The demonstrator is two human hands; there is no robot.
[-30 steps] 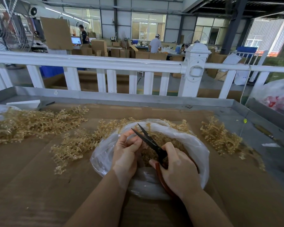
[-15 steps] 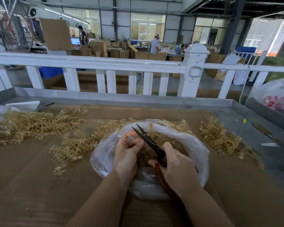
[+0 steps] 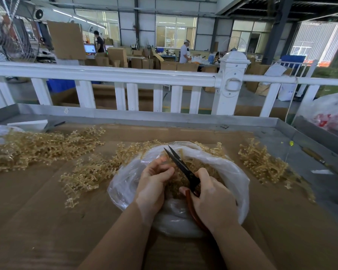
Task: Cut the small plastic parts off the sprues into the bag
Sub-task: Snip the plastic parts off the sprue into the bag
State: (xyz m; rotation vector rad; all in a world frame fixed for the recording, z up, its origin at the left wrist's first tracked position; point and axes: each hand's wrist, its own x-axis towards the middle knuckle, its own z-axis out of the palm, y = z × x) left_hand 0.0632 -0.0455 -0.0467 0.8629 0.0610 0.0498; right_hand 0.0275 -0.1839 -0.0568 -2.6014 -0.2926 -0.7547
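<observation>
Sprues (image 3: 82, 174) of pale golden plastic lie in heaps on the cardboard around the bag (image 3: 236, 178), our landmark here: one heap just left of it, a larger one (image 3: 37, 147) farther left, another (image 3: 261, 162) to its right, and some poking out behind its far rim. The bag itself is clear plastic, its mouth rolled wide open, with a mound of small golden parts inside.

We hold both hands over the bag's mouth, which we judge is deliberate, so each cut part drops straight in. Our left hand (image 3: 152, 180) has its fingers curled, thumb and fingertips pressed together as if pinching a small piece of sprue, though the piece itself is too hidden for us to make out. Our right hand (image 3: 209, 199) grips the reddish-brown handles of the scissors (image 3: 183, 168), fingers wrapped round them. The dark blades point away from us over the bag, tips slightly parted, just beside our left fingertips.

We judge the work is mid-course: many sprues outside the bag look uncut. The blades sit close to our left fingers, so a careless snip could nick them.

Beyond the bag stands a white railing (image 3: 125, 75), with a workshop behind it.
</observation>
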